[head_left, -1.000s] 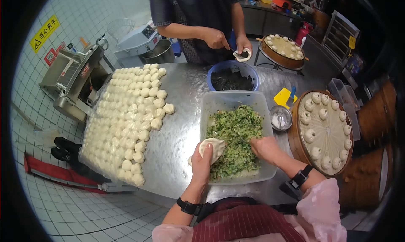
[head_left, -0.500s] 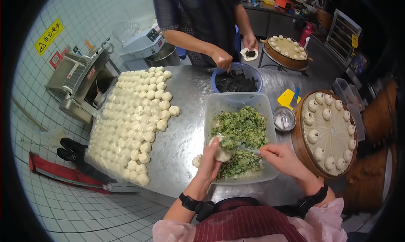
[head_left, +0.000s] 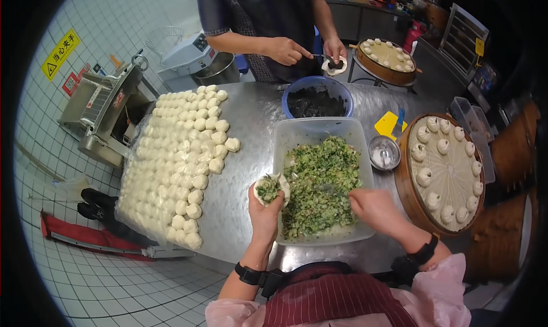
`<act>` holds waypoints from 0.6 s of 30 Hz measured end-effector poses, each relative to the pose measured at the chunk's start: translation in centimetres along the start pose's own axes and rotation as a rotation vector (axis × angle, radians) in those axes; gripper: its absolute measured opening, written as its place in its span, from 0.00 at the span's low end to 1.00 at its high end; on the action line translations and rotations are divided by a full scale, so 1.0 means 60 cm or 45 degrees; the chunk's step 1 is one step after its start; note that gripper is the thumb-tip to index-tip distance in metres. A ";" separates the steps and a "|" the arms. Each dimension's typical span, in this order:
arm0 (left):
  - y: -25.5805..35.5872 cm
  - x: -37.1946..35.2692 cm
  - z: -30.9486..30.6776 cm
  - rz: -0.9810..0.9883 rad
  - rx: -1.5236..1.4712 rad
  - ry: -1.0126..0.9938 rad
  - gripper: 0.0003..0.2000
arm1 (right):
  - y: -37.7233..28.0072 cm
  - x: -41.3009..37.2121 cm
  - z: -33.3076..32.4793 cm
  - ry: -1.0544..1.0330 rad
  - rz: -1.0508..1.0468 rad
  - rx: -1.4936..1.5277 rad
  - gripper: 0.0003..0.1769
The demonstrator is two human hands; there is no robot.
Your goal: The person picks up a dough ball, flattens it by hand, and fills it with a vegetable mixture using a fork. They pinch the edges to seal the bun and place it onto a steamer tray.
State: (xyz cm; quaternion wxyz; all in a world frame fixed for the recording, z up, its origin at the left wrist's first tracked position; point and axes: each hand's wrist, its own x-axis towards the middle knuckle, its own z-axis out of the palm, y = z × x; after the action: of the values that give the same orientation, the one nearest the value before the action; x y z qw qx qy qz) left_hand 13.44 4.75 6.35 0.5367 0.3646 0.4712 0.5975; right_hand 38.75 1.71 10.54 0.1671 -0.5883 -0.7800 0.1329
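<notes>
My left hand (head_left: 267, 209), at the left side of the plastic tub, cups a round dough wrapper (head_left: 285, 188) with green vegetable filling (head_left: 268, 189) heaped in its middle. My right hand (head_left: 374, 208) is over the tub's right edge, fingers closed on a thin metal filling spatula (head_left: 330, 188). Its far end is sunk in the chopped green filling, so the shape of its head is hidden. That filling covers most of the floor of the translucent tub (head_left: 278, 150).
Dough balls (head_left: 194, 196) sit on the steel table (head_left: 245, 116) at left, partly under plastic. Opposite, a co-worker's hands (head_left: 334, 50) hold a wrapper with dark filling, behind a blue bowl (head_left: 349, 101). A metal bowl (head_left: 384, 153), yellow scraper (head_left: 388, 124) and steamer of buns (head_left: 402, 173) are at right.
My left hand has shifted left with the wrapper, now tilted to show its filling. My right hand's spatula has left the wrapper and dipped into the tub. The co-worker's spoon hand has risen from the blue bowl.
</notes>
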 end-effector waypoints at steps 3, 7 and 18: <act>-0.003 -0.001 -0.004 -0.016 -0.029 0.026 0.23 | -0.005 0.021 0.059 -0.324 -0.038 -0.158 0.10; 0.001 -0.004 -0.004 -0.042 -0.112 0.052 0.23 | -0.021 0.026 0.098 -0.227 -0.084 0.181 0.11; 0.009 0.004 -0.016 -0.172 -0.315 -0.003 0.24 | -0.009 0.013 0.034 -0.681 0.690 1.187 0.12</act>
State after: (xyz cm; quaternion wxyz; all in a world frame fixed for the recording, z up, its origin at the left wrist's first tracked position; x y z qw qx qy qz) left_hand 12.34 4.80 6.56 0.6171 0.2640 0.4166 0.6132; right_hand 37.23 2.28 9.00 0.1655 -0.5771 -0.4766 0.6422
